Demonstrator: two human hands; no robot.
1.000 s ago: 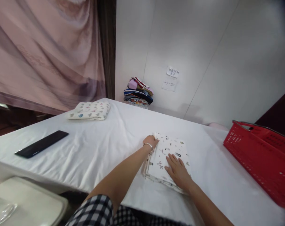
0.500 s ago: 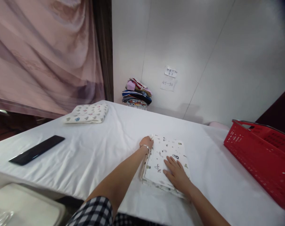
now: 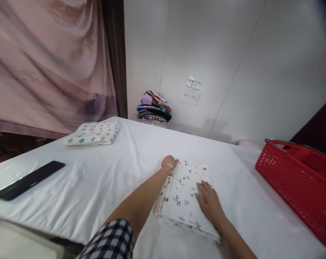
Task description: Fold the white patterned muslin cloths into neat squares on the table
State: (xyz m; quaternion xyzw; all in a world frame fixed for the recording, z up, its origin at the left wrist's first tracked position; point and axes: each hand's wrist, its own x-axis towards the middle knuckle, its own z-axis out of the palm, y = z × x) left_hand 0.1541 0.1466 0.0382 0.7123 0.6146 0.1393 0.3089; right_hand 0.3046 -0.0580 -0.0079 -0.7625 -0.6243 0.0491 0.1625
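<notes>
Cloth (image 3: 183, 199) under right hand (image 3: 210, 203), left hand (image 3: 169, 163) at far corner.

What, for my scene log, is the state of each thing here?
Near cloth: folded, layered
Left hand: at its far-left corner
Right hand: resting on it
Far cloth: folded
Black strip: lying flat
Red basket: upright, open-topped
Fabric pile: stacked
White tablecloth: spread, wrinkled
Curtain: hanging
</notes>
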